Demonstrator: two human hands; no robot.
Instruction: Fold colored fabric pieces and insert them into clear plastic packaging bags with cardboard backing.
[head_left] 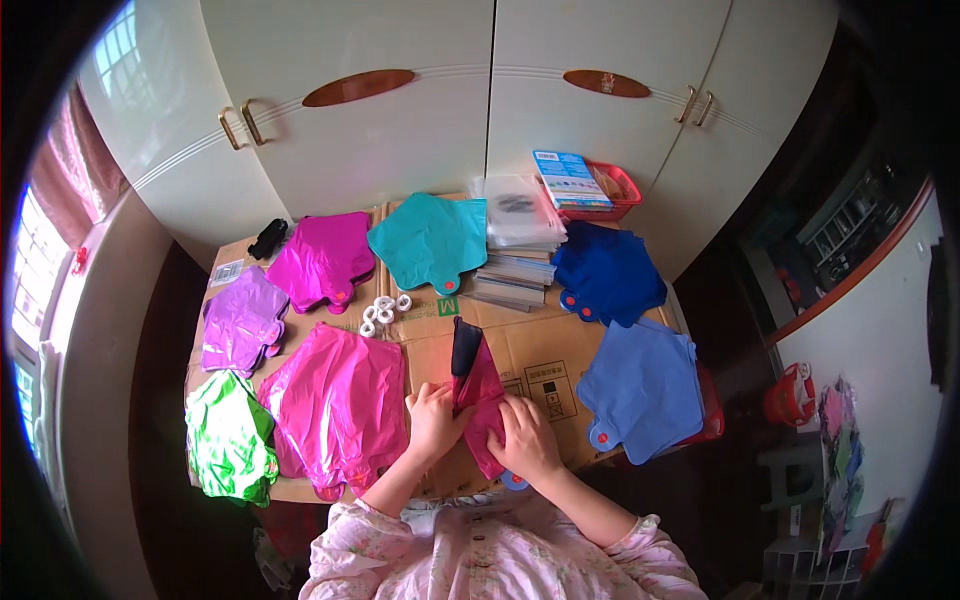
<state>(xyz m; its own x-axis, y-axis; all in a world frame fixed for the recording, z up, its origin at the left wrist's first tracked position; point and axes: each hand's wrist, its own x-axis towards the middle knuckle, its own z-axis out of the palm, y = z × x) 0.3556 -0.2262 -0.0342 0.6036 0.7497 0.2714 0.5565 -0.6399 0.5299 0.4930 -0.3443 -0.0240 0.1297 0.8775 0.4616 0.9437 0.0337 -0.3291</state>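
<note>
In front of me, over the cardboard, is a folded bundle of flat foil balloons [482, 385], magenta with a dark navy layer [464, 350] at its upper left. My left hand [435, 418] pinches its left edge, fingers closed. On the right side, my right hand [525, 440] grips the magenta foil with bent fingers. A small blue tab pokes out below the right hand. Left of my hands lies a pile of hot-pink foil balloons [335, 400]; a pile of light-blue ones [645, 390] lies to the right.
Around the cardboard-covered table [440, 330] lie green [230, 430], lilac [240, 320], magenta [318, 258], teal [430, 240] and navy [610, 272] foil piles. White ribbon rolls [385, 312] sit centrally. Behind are clear sleeves [512, 215], stacked flat packs [515, 278] and a red basket [625, 195]. Cabinets [370, 130] stand beyond.
</note>
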